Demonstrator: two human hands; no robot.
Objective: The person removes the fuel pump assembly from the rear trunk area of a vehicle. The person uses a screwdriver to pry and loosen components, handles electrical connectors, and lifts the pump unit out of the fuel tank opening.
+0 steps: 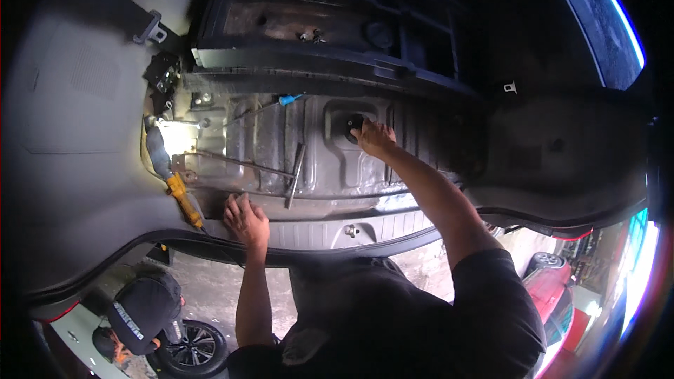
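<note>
My right hand (pixel 377 138) reaches forward over the bare metal floor of a vehicle's cargo area. Its fingers are closed at the edge of a black round cap (pixel 353 127), which sits in a raised panel of the floor; the hand covers part of the cap. Back near the sill, my left hand (pixel 247 221) rests with its fingers apart and holds nothing. Between the hands a T-handle wrench (pixel 298 175) lies on the metal floor (pixel 326 193). Farther forward is a blue-handled tool (pixel 288 100) with a long thin shaft.
A lit work lamp with a yellow handle (pixel 184 200) lies at the left wall. The ribbed sill (pixel 316 235) runs along the near edge. A dark seat frame (pixel 295 63) stands ahead. Behind, at lower left, a person (pixel 147 309) crouches by a wheel (pixel 193 347); a red car (pixel 547 281) stands right.
</note>
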